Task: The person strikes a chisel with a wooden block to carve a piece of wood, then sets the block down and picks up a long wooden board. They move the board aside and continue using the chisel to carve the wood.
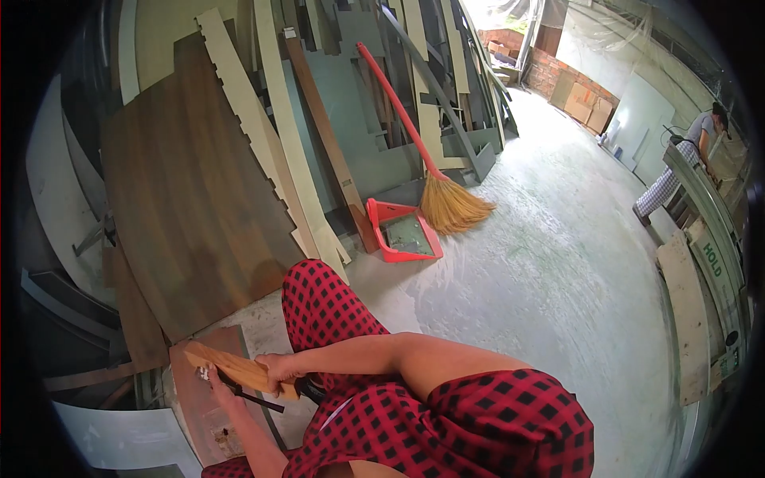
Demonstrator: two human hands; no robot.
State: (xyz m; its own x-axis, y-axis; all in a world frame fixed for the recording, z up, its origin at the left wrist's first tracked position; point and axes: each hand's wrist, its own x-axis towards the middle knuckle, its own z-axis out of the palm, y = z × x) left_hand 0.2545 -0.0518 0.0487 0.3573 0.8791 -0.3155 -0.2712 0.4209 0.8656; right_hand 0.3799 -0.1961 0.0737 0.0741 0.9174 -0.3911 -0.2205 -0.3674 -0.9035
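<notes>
I sit with red-and-black checked trousers (478,422) over my knees. My right hand (276,369) grips a small light wooden piece (231,365) by its near end and holds it slanted over a brown board (195,402) at my lower left. Just under that piece, my left hand (215,384) is closed around a thin dark tool (255,398), which points right towards my lap. Something small and white shows at the left fingertips; I cannot make out what it is.
Large wood panels (191,191) and strips lean against the wall on the left. A red-handled broom (430,175) and a red dustpan (402,233) stand on the dusty concrete floor (558,271). At the far right another person (685,159) works at a long machine (717,263).
</notes>
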